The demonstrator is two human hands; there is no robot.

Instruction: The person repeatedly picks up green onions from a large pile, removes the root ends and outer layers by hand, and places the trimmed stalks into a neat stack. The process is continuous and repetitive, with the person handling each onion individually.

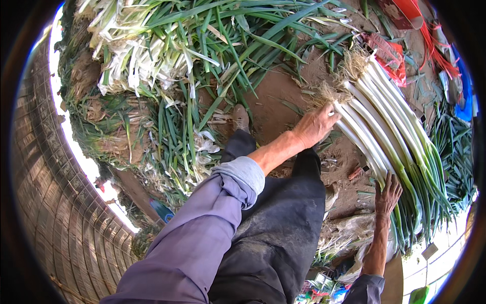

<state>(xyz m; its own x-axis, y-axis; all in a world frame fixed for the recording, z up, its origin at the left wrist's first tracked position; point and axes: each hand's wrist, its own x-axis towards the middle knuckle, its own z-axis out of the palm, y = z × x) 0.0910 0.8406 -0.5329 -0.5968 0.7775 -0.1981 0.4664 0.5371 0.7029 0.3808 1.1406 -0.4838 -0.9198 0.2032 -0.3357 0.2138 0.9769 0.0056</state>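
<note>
A row of long green onions (391,117) lies at my right, roots (330,93) at the upper left and green leaves (421,205) trailing down to the lower right. My left hand (317,123) reaches across to the root end of the nearest stalk, its fingers curled and pinching there. Farther down, where white turns to green, my right hand (387,193) lies over the near stalks with its thumb on the near side; how firmly it grips is hidden. Whatever supports the row is mostly covered.
Piled green onions (144,57) fill the upper left, their leaves spilling over the dirt ground (269,95). A red plastic wrapper (396,62) and red strings (433,45) lie upper right. More leaves (453,159) are heaped beyond the row. A wire-mesh wall (68,190) curves along the left.
</note>
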